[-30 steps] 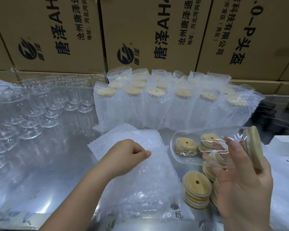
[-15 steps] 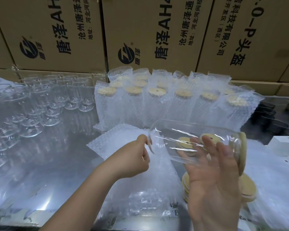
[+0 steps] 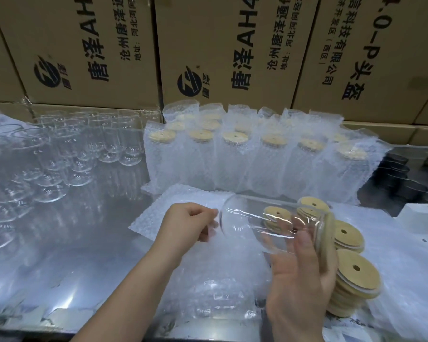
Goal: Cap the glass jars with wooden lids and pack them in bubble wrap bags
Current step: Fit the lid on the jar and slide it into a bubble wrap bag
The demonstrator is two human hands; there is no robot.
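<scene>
Behind bagged jars (image 3: 232, 164), cartons (image 3: 220, 33) read 唐泽.

Open lane across bare bench (image 3: 97, 243), centre-left, from near edge toward rear. Bounded left and rear by crowded empty glasses (image 3: 59, 164); rear right closed by row of bagged jars (image 3: 232, 166) against cartons (image 3: 84, 45). Right of lane: low bag stack (image 3: 183, 280), pinched by left hand (image 3: 185, 223), overhung by jar (image 3: 257, 228) in right hand (image 3: 299, 275). Far right blocked by lid stacks (image 3: 356, 280) and white box (image 3: 416, 217).
</scene>
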